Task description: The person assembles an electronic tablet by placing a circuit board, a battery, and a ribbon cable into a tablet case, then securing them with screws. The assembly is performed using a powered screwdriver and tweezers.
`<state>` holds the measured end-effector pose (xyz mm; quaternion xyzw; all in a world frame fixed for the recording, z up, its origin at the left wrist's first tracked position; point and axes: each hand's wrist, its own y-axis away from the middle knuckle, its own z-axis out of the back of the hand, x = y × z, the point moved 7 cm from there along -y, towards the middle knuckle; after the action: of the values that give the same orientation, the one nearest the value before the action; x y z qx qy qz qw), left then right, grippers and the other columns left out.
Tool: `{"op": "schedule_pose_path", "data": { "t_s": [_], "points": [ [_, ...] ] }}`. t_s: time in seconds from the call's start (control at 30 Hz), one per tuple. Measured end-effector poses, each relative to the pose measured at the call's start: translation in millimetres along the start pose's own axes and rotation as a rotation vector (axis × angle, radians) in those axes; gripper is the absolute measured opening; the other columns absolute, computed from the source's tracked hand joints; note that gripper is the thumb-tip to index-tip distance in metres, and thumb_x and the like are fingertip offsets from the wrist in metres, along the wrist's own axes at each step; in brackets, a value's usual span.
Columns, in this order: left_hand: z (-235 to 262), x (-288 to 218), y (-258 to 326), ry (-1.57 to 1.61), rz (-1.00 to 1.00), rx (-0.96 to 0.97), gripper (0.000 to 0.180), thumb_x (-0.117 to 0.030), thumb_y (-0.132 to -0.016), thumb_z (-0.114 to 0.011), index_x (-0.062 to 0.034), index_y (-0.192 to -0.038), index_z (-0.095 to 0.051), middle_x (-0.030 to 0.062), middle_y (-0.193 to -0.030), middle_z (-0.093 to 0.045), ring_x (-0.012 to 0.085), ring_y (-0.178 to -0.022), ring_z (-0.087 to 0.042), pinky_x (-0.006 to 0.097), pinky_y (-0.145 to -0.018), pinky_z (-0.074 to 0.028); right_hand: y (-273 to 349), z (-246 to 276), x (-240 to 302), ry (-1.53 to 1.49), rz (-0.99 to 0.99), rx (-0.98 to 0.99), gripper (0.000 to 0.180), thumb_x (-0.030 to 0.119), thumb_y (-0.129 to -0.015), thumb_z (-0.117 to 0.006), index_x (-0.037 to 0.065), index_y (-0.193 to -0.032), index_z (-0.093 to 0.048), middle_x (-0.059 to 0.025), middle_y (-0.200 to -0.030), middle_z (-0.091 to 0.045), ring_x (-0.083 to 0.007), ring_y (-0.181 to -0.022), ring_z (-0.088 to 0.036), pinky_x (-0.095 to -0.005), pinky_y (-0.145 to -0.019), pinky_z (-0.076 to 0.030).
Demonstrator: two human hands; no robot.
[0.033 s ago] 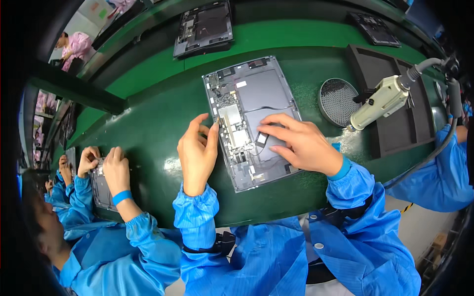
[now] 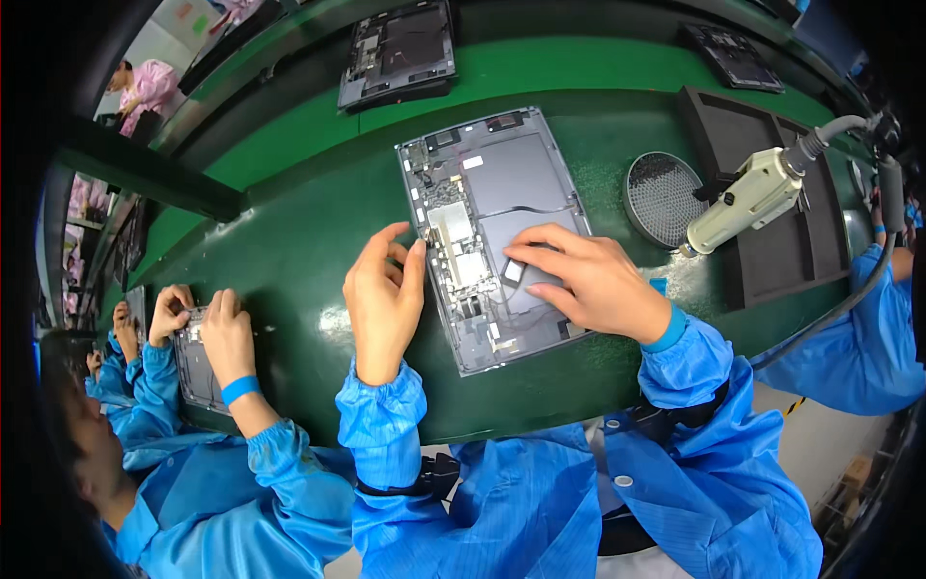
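Nothing moved since the earlier frame, both hands same spots. Head view: opened grey tablet chassis with exposed boards [image 2: 492,222] lies flat on green counter [image 2: 289,241]. Left hand [image 2: 383,301] at its left edge, fingers loosely curled, gripping nothing. Right hand [image 2: 588,280] flat on lower half, fingers spread, pressing. Cream electric screwdriver [image 2: 748,198] hangs to the right.

Open tablet chassis [image 2: 497,232] lies mid-belt on green conveyor [image 2: 289,241]. Left hand [image 2: 383,301] blocks its 9 o'clock edge; right hand [image 2: 588,280] covers lower half at 4 o'clock. Hanging electric screwdriver [image 2: 748,200] and round mesh dish [image 2: 664,198] crowd 3 o'clock, black foam tray [image 2: 772,261] behind. Bare belt free at 10 o'clock. Second chassis [image 2: 400,53] at 12 o'clock. Co-worker's hands [image 2: 207,333] occupy 8 o'clock.
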<state>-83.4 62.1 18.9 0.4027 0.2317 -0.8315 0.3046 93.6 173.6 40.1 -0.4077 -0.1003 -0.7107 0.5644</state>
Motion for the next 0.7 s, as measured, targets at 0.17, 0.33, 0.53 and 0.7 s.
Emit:
{"op": "schedule_pose_path", "data": {
  "t_s": [0.17, 0.33, 0.53, 0.7],
  "points": [
    [0, -26, 7, 0.019, -0.283, -0.026, 0.012, -0.002, -0.085, -0.061, 0.004, -0.095, -0.063, 0.0011, -0.068, -0.053, 0.0032, -0.056, -0.043, 0.019, -0.047, -0.032, 5, -5, -9, 0.08, -0.076, 0.083, 0.024, 0.008, -0.076, -0.068, 0.005, -0.099, -0.065, -0.0062, -0.094, -0.059, -0.0271, -0.074, -0.061, -0.0375, -0.066, -0.049],
    [-17, -52, 25, 0.133, -0.531, 0.196, 0.014, 0.001, -0.076, -0.068, 0.0021, -0.089, -0.066, 0.0047, -0.063, -0.056, 0.0086, -0.051, -0.046, 0.023, -0.046, -0.033, 3, -6, -9, -0.177, -0.087, 0.012, 0.014, 0.007, -0.075, -0.071, 0.003, -0.087, -0.066, -0.0066, -0.075, -0.057, -0.0193, -0.061, -0.058, -0.0309, -0.054, -0.046],
    [-26, -46, 29, 0.196, -0.49, 0.288, 0.008, -0.004, -0.077, -0.069, 0.0011, -0.082, -0.066, 0.0102, -0.068, -0.063, 0.0195, -0.059, -0.062, 0.029, -0.053, -0.046, 4, -6, -2, -0.228, -0.17, -0.022, 0.021, 0.008, -0.073, -0.075, 0.003, -0.089, -0.064, -0.0044, -0.074, -0.061, -0.0118, -0.052, -0.047, -0.0254, -0.05, -0.041],
    [-14, -41, 24, 0.29, -0.359, 0.213, 0.008, -0.004, -0.082, -0.066, 0.0027, -0.084, -0.067, 0.0113, -0.066, -0.064, 0.0181, -0.058, -0.062, 0.028, -0.052, -0.046, 5, -13, 16, -0.129, 0.01, 0.193, 0.023, 0.009, -0.069, -0.076, 0.005, -0.084, -0.059, -0.0075, -0.078, -0.064, -0.0255, -0.065, -0.063, -0.0322, -0.06, -0.05]
  ]
}}
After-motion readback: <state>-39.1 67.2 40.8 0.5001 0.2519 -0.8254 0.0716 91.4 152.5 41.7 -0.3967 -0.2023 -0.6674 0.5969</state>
